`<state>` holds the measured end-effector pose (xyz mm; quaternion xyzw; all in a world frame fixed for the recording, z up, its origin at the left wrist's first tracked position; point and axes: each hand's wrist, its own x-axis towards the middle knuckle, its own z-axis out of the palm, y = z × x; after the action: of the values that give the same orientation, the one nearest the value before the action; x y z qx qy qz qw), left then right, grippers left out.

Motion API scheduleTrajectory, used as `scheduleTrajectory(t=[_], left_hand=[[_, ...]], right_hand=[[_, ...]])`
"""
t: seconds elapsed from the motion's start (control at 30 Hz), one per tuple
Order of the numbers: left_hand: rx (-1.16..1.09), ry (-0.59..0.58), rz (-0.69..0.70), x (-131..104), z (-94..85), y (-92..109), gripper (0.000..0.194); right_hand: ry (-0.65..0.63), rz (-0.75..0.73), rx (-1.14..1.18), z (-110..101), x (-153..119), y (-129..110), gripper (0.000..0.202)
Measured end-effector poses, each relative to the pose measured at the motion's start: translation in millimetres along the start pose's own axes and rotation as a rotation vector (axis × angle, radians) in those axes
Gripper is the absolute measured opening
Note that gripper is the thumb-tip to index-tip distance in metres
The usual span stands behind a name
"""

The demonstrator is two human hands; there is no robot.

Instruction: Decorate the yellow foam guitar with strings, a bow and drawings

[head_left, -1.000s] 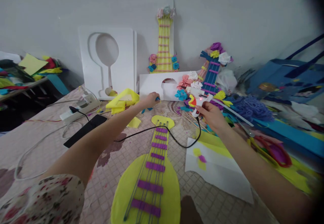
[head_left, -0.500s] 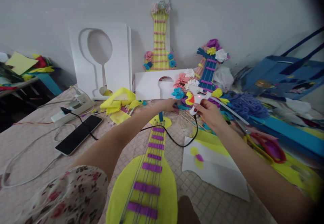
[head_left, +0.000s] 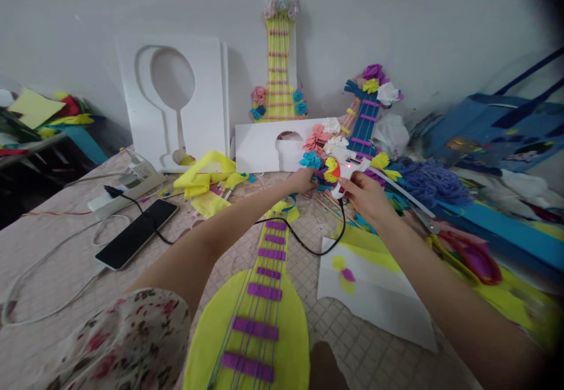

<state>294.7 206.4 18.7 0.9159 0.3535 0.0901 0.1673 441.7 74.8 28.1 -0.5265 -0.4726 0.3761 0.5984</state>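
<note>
My right hand (head_left: 362, 193) is closed round the handle of a white glue gun (head_left: 345, 175) with a lit red light and a black cable. Just left of it, my left hand (head_left: 305, 180) reaches in beside the blue paper flower (head_left: 311, 160); its fingertips are too small and hidden to read. A yellow paper flower (head_left: 331, 170) lies between the hands, against the gun. Nearer me lies a yellow paper instrument (head_left: 251, 325) with purple strips and strings along its neck.
A phone (head_left: 137, 234) and a power strip (head_left: 127, 189) lie left. White boards (head_left: 207, 96) lean on the wall. At right are red-handled scissors (head_left: 476, 258), blue yarn (head_left: 432, 184) and a blue bag (head_left: 497, 128). White paper (head_left: 374, 296) lies below my right hand.
My left hand has shifted slightly right and up, closer to the blue flower. The dark blue strip at the yellow neck's top now looks curled rather than upright. My right hand has barely moved.
</note>
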Motion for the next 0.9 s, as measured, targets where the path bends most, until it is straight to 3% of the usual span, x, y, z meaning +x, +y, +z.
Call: scheduleTrajectory(t=[0.17,0.27,0.53,0.63,0.8,0.9], left_hand=[[0.028,-0.083,-0.006,-1.0,8.4,1.1,0.034],[0.049,-0.105,-0.026,-2.4,3.6,-4.9,0.033],[0.049,-0.042,-0.118,-25.3,-48.9,-51.2,0.035],[0.026,-0.042,-0.110,-36.6,-56.5,-59.7,0.036],[0.050,-0.001,-0.089,-25.9,-34.1,-37.2,0.022],[0.052,0.048,-0.053,-10.6,-13.3,-16.1,0.042]], right_hand=[[-0.008,0.001,-0.005,0.2,-0.4,-0.2,0.028],[-0.001,0.004,-0.009,-0.4,-0.9,-0.3,0.029],[0.002,0.022,-0.022,-1.2,-2.3,-1.7,0.032],[-0.006,0.031,-0.025,2.1,-2.6,-3.4,0.031],[-0.010,0.037,-0.033,7.2,-2.0,-5.4,0.031],[0.001,0.029,-0.043,6.7,-1.5,-5.1,0.030]])
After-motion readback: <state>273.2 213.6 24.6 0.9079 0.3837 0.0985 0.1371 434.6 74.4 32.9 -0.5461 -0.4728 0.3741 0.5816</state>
